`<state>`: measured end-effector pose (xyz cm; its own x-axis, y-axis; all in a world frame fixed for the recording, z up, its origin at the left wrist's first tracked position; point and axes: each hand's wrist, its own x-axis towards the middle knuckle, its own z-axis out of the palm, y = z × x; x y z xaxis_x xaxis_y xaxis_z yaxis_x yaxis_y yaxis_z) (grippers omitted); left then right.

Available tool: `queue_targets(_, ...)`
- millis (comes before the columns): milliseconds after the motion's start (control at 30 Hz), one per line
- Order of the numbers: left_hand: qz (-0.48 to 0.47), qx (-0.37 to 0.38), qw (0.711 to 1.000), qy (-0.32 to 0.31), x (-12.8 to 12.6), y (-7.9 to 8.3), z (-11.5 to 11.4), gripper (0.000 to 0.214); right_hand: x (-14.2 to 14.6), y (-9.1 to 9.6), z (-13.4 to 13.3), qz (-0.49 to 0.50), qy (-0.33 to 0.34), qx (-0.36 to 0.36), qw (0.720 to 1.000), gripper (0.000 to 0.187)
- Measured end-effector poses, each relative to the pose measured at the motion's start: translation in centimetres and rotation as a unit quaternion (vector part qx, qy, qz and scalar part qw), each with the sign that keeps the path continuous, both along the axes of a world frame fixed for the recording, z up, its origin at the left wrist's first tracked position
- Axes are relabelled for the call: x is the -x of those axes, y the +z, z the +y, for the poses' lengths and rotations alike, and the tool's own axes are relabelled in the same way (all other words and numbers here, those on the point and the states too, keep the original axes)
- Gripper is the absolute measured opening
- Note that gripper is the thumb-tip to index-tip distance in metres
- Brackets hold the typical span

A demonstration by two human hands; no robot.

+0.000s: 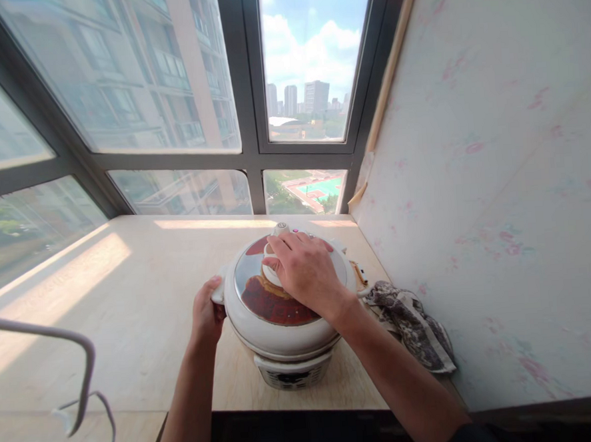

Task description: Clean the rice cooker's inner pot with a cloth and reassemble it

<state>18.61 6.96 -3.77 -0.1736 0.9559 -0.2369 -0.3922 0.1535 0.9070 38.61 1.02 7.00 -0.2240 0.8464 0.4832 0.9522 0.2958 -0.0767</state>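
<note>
A round white cooker (282, 335) stands on the pale wooden counter (131, 311), near its front edge and toward the right-hand wall. Its lid (260, 296) is on, a shiny disc with a reddish-brown pattern, and a white handle (270, 270) sits at the lid's middle. The right hand (306, 274) lies over that handle from above, fingers curled around it — a closed grip on the handle. The left hand (207, 313) clasps the cooker's left side handle (218, 294), thumb on top, fingers wrapped beneath. A small control panel shows on the cooker's front, low down.

Just to the right of the cooker, touching or nearly touching its right side handle, lies a crumpled patterned cloth (412, 324) against the pale marbled wall (499, 202). At the left edge a white cable (87, 367) loops in front of the counter. Behind the counter — filling the back — dark-framed windows (249, 117) look out on tall buildings and a clouded blue sky.
</note>
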Motion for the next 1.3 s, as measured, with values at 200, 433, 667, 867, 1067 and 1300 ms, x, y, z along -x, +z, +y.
queue_targets(200,0.009,-0.005,1.0,0.004,0.0,0.0,0.0,0.034,0.1,0.3,-0.1,-0.019,-0.014,0.015,1.0,0.035)
queue_targets(433,0.006,-0.012,1.0,0.008,-0.1,-0.1,0.1,0.032,0.7,0.6,-0.2,-0.043,-0.036,0.023,0.998,0.037)
queue_targets(667,0.004,-0.028,1.0,0.007,0.1,-0.4,0.1,0.03,1.7,1.1,-0.5,-0.032,-0.073,0.044,0.996,0.038)
queue_targets(867,0.007,-0.034,0.999,-0.004,0.2,-0.6,0.2,0.031,2.6,1.2,-0.2,-0.013,-0.114,0.057,0.992,0.039)
queue_targets(1067,0.003,-0.031,0.999,-0.006,0.3,-0.9,0.3,0.032,3.0,1.3,0.0,-0.018,-0.13,0.066,0.989,0.041)
queue_targets(1300,-0.003,-0.034,0.999,-0.013,0.2,-0.7,0.3,0.031,3.5,2.0,0.4,-0.062,-0.141,0.092,0.984,0.041)
